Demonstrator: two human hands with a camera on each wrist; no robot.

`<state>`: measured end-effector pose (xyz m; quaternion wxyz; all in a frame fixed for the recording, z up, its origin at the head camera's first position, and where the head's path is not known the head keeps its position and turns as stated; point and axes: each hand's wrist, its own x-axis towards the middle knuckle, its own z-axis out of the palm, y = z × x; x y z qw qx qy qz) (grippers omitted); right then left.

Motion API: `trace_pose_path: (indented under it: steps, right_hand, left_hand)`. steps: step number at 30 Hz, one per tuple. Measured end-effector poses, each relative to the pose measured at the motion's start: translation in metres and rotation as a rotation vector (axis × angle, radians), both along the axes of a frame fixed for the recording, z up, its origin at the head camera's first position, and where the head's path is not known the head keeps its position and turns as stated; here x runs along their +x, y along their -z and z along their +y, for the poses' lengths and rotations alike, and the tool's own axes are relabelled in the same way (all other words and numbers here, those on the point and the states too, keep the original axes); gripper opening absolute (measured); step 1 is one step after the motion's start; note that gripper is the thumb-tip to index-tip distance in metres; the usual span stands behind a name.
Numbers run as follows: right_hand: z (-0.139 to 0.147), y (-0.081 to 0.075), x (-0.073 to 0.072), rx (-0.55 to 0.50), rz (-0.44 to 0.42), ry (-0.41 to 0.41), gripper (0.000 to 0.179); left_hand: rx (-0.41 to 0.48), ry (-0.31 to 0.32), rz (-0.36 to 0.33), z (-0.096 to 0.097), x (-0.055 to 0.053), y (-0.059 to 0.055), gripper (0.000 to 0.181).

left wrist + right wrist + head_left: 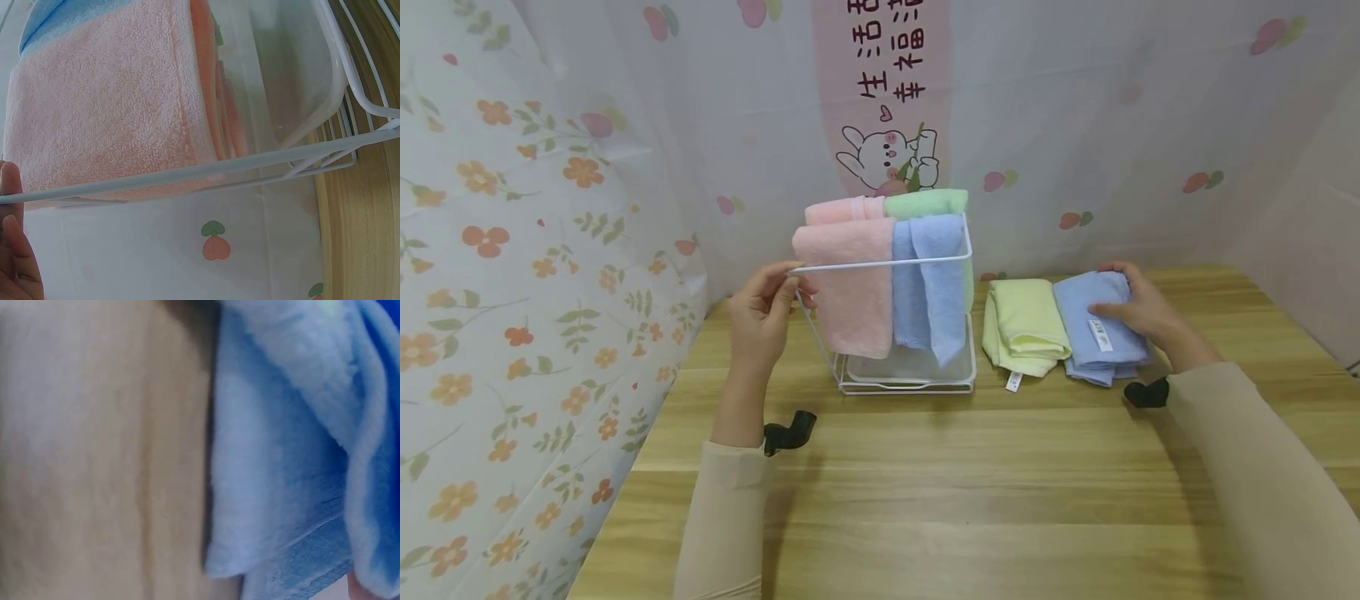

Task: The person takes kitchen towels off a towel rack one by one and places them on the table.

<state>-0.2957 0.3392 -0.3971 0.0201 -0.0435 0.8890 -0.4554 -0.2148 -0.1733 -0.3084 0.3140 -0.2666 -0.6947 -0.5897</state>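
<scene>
My left hand [762, 312] pinches the upper left corner of a white wire rack [880, 265], thumb and fingers on the top bar. Hanging in the rack are a pink towel [850, 292] and a blue towel [936, 283] in front, with a second pink towel [842, 210] and a green towel [928, 202] behind. At the right, my right hand [1150, 312] grips a folded blue towel [1097, 312], its thumb across the front and fingers at the back edge. That towel bears a white label [1100, 335]. Folds of it fill the right wrist view, a fingertip [362, 590] low at the side.
Between the rack and the folded blue towel lies a folded yellow towel [1026, 321]. A translucent tray [917, 367] sits in the rack's base. Patterned cloth [700, 108] stands behind the wooden table [910, 483] and along its left side.
</scene>
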Motion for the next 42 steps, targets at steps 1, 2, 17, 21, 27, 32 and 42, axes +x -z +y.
trace_pose_path:
  steps: [1, 2, 17, 21, 27, 32, 42]
  right_hand:
    - [0.001, 0.000, 0.000, 0.014, -0.007, -0.005, 0.079]
    - [0.002, 0.000, 0.000, 0.025, -0.014, -0.008, 0.079]
    - [0.009, 0.002, -0.004, 0.144, -0.062, -0.042, 0.078]
    - [0.009, 0.004, -0.004, 0.146, -0.096, -0.040, 0.081]
    - [0.013, 0.002, 0.000, 0.189, -0.121, -0.041, 0.084]
    - [0.018, 0.001, 0.004, 0.318, -0.087, -0.041, 0.084]
    - [0.010, 0.000, 0.010, 0.431, -0.062, -0.033, 0.088]
  left_hand:
    - [0.001, 0.002, -0.001, 0.000, 0.000, 0.000, 0.016]
    - [0.001, 0.003, -0.001, 0.000, 0.000, 0.000, 0.016]
    - [0.013, 0.019, 0.004, 0.000, -0.002, -0.001, 0.015]
    - [0.020, 0.032, 0.004, 0.000, -0.003, 0.001, 0.015]
    - [0.014, 0.029, 0.002, 0.000, -0.002, 0.002, 0.014]
    - [0.006, 0.017, 0.001, -0.001, -0.001, 0.002, 0.014]
    - [-0.008, 0.005, 0.020, -0.001, -0.001, 0.000, 0.015]
